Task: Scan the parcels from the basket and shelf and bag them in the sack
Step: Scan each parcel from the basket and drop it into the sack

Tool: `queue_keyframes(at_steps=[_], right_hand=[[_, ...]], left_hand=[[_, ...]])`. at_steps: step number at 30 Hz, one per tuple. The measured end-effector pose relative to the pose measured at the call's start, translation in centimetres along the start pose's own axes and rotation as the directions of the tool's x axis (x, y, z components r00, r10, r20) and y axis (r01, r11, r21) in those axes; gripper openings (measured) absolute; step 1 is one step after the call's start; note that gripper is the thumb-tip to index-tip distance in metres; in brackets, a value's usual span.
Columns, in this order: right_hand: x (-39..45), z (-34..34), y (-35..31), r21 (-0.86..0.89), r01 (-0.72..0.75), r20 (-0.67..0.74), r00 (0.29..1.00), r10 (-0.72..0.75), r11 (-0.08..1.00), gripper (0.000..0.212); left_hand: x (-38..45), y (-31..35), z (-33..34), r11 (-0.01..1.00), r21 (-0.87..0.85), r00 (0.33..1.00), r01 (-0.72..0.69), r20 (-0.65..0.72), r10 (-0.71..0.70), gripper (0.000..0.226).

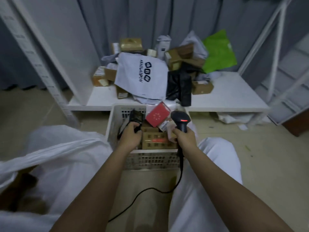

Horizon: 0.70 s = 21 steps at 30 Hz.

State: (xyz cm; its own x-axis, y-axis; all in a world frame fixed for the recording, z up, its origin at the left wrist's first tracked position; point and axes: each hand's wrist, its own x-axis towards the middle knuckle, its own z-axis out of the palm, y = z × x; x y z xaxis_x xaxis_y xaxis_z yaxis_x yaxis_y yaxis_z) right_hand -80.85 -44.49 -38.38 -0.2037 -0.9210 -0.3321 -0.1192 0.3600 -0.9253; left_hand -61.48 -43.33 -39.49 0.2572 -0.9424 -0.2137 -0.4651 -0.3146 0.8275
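Black parcel (135, 118): at 11 o'clock in the white basket (151, 159), gripped by the left hand (131, 135), fingers curled round its lower end.
Scanner (181, 120): right hand (185, 137) wrapped round the handle, red light lit, over the basket's 2 o'clock corner.
Sack (55, 154): at 9 o'clock, beside the basket.
Shelf (225, 96): at 12 o'clock, piled with parcels.

Grey curtain (150, 17) behind, beige floor (267, 156), white rack frame (260, 41) rt.
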Motion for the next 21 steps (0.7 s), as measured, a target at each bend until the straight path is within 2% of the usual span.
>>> queue_keyframes(at_steps=[3, 6, 10, 14, 17, 21], right_hand=[[4.0, -1.8, 1.0, 0.119, -0.035, -0.179, 0.982, 0.056, 0.992, 0.01], [8.0, -3.4, 2.4, 0.208, -0.041, -0.315, 0.943, 0.107, 0.977, 0.01], [11.7, -4.7, 4.7, 0.24, -0.131, -0.341, 0.916, 0.21, 0.962, 0.013], [13.5, -4.0, 5.9, 0.242, -0.203, -0.287, 0.919, 0.27, 0.949, 0.019], [13.6, -3.4, 5.7, 0.225, -0.204, -0.297, 0.917, 0.266, 0.953, 0.017], [12.8, -2.9, 3.6, 0.235, -0.079, -0.289, 0.946, 0.147, 0.969, 0.008]], left_hand=[[2.5, 0.9, 5.0, 0.999, -0.001, 0.995, 0.049, 0.089, -0.048, 0.025], [4.7, 1.9, 9.9, 0.983, -0.093, 0.971, 0.156, 0.197, -0.136, 0.035], [7.1, 3.1, 15.0, 0.894, -0.289, 0.908, 0.341, 0.348, -0.234, 0.078], [9.1, 3.5, 18.7, 0.857, -0.35, 0.91, 0.378, 0.313, -0.273, 0.101], [9.8, 3.7, 19.2, 0.876, -0.331, 0.928, 0.35, 0.247, -0.278, 0.094], [9.1, 3.2, 16.1, 0.908, -0.361, 0.977, 0.214, 0.057, -0.207, 0.085]])
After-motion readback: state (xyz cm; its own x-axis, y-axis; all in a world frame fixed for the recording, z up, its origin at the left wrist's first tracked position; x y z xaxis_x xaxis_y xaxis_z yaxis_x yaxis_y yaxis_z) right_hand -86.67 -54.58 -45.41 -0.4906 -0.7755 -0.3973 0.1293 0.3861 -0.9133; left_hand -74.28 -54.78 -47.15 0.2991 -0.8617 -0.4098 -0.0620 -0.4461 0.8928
